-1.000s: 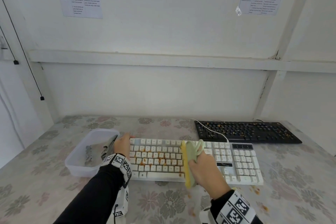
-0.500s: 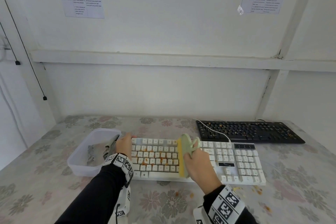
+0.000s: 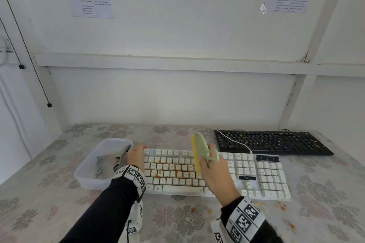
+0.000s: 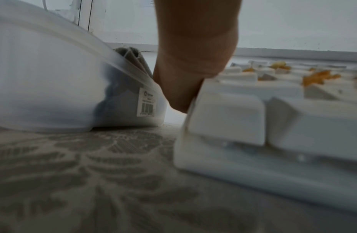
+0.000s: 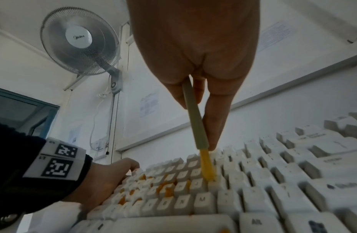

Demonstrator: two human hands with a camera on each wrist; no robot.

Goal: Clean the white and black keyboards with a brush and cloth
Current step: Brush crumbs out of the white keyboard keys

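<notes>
The white keyboard (image 3: 270, 175) lies in front of me with orange crumbs on its left-hand keys. My right hand (image 3: 214, 171) grips a green brush (image 3: 200, 145) with yellow bristles, set edge-on across the middle keys. In the right wrist view the brush (image 5: 195, 119) is pinched between my fingers and its bristles (image 5: 208, 167) touch the keys. My left hand (image 3: 136, 156) holds the keyboard's left end, thumb (image 4: 193, 63) down its side. The black keyboard (image 3: 272, 142), also crumbed, lies behind at the right. A grey cloth (image 3: 110, 163) sits in the tub.
A clear plastic tub (image 3: 88, 171) stands against the white keyboard's left end. The white cable (image 3: 235, 140) runs over the black keyboard's left corner. Crumbs (image 3: 280, 206) lie on the flowered tablecloth near the front right. A wall fan (image 5: 79, 41) hangs high on the left.
My right hand has drawn the brush from the front rows toward the back of the white keyboard and slightly left. The left hand has stayed on the keyboard's left end.
</notes>
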